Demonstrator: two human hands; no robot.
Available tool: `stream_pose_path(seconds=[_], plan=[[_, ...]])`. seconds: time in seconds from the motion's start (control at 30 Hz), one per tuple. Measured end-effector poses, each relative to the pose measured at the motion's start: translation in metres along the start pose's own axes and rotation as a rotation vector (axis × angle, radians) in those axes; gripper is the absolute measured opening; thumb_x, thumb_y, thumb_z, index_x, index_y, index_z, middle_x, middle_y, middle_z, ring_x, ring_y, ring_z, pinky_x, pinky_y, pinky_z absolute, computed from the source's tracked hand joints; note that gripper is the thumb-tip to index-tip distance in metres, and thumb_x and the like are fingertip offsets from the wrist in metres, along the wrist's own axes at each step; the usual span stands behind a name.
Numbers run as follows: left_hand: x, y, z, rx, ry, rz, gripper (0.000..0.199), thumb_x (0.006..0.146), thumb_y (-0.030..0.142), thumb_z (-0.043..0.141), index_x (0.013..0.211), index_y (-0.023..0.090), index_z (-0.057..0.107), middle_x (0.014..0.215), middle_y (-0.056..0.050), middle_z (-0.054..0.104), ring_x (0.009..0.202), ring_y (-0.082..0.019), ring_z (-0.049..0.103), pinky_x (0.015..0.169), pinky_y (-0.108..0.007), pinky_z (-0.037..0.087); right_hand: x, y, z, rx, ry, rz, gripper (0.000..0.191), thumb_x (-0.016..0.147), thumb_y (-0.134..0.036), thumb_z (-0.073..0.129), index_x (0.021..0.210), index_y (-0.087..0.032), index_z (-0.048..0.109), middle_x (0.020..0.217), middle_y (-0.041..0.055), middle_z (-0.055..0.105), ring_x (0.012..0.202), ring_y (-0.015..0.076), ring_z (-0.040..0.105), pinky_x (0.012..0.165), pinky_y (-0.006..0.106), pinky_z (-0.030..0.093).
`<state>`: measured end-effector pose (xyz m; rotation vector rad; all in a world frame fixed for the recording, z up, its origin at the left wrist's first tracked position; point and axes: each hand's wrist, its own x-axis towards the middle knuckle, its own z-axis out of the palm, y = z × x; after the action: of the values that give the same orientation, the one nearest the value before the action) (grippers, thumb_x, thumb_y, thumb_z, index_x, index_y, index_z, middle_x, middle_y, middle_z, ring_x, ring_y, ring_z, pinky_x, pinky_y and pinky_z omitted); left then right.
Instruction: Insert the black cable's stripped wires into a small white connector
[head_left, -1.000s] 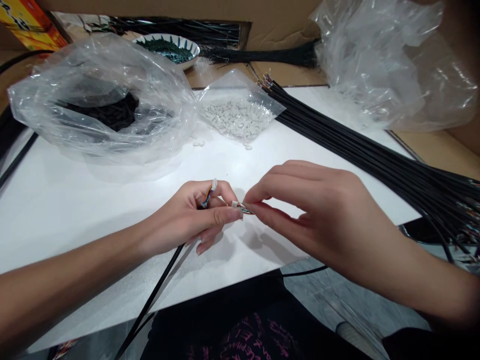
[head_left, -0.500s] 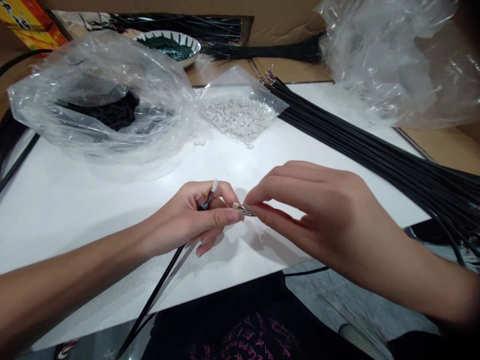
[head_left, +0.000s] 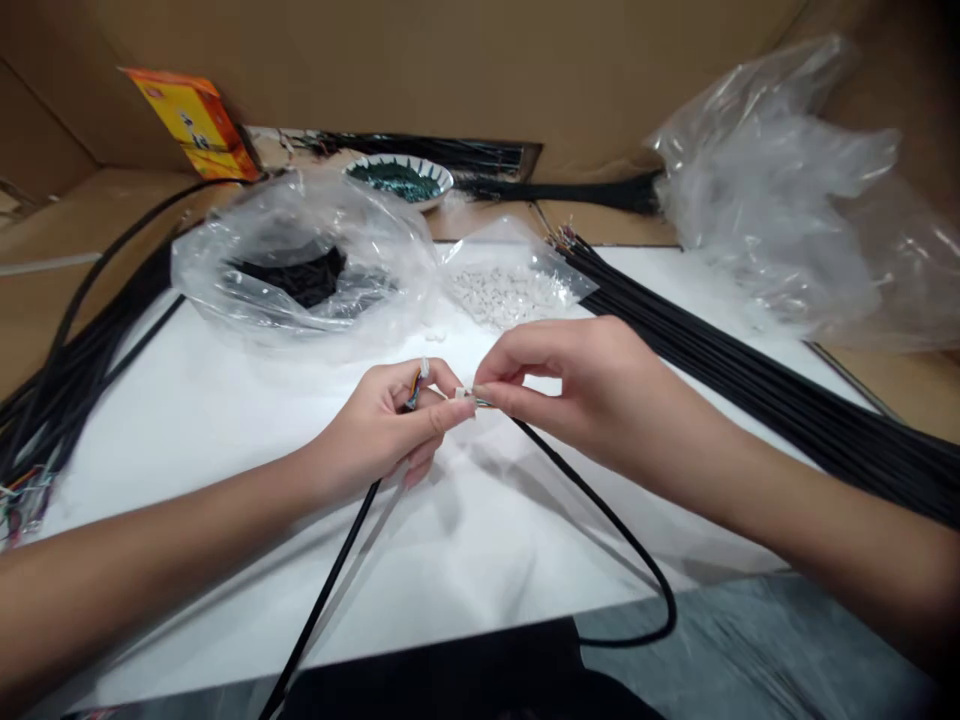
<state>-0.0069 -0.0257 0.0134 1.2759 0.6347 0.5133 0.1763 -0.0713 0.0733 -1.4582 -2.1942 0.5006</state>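
Observation:
My left hand (head_left: pixel 401 415) pinches a small white connector (head_left: pixel 460 393) between thumb and forefinger. Wedged among the same hand's fingers is a cable end with coloured wires (head_left: pixel 413 388) and a second white connector (head_left: pixel 424 367). From below that hand a black cable (head_left: pixel 330 590) runs down past the table edge. My right hand (head_left: pixel 577 375) is closed in a pinch on thin coloured wires (head_left: pixel 484 403) right at the first connector. Under it, a black cable (head_left: pixel 600 500) loops down over the edge. How deep the wires sit in the connector is hidden by the fingertips.
Behind the hands lie a clear bag of black pieces (head_left: pixel 300 275) and a clear bag of white connectors (head_left: pixel 510 292). Black cable bundles lie at right (head_left: pixel 720 370) and left (head_left: pixel 127 300). A patterned dish (head_left: pixel 442 180), crumpled plastic (head_left: pixel 772 200) and an orange-yellow packet (head_left: pixel 191 120) stand farther back.
My right hand has moved in closer to the connector, with its fingertips now against the left thumb. The black cable below it has come up into view. The camera view has shifted.

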Motion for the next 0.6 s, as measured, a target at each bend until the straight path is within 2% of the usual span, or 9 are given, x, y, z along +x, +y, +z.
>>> stream_pose_path(seconds=[0.23,0.37,0.5,0.6], plan=[[0.005,-0.002,-0.001,0.093,0.135,0.004,0.026,0.082,0.039,0.059,0.085,0.015,0.049,0.04,0.01,0.038,0.03,-0.002,0.034,0.033,-0.012,0.036,0.009,0.013,0.003,0.052,-0.026,0.034,0.018,0.086,-0.025,0.052,0.083,-0.015,0.066,0.076,-0.0016,0.063,0.064,0.002,0.05,0.059,0.015,0.032],[0.01,-0.002,0.005,0.085,0.233,0.032,0.027,0.083,0.042,0.057,0.088,0.016,0.052,0.041,0.009,0.037,0.032,-0.002,0.033,0.033,-0.013,0.037,0.009,0.021,0.009,0.213,0.021,0.063,0.02,0.086,-0.028,0.052,0.086,-0.013,0.064,0.078,0.0,0.063,0.066,0.0022,0.054,0.059,0.013,0.036],[0.019,-0.002,0.011,0.052,0.228,0.071,0.025,0.086,0.043,0.052,0.089,0.018,0.051,0.044,0.009,0.033,0.033,-0.002,0.03,0.033,-0.012,0.038,0.01,0.032,0.016,0.458,0.069,0.117,0.025,0.086,-0.035,0.052,0.089,-0.011,0.061,0.08,0.0029,0.063,0.072,0.005,0.058,0.063,0.014,0.043],[0.027,-0.001,0.012,0.011,0.195,0.05,0.024,0.087,0.043,0.051,0.088,0.019,0.05,0.046,0.009,0.03,0.035,-0.001,0.029,0.035,-0.013,0.038,0.01,0.039,0.018,0.601,0.084,0.165,0.025,0.083,-0.034,0.057,0.089,-0.011,0.061,0.079,0.0027,0.063,0.071,0.0044,0.058,0.062,0.013,0.044]])
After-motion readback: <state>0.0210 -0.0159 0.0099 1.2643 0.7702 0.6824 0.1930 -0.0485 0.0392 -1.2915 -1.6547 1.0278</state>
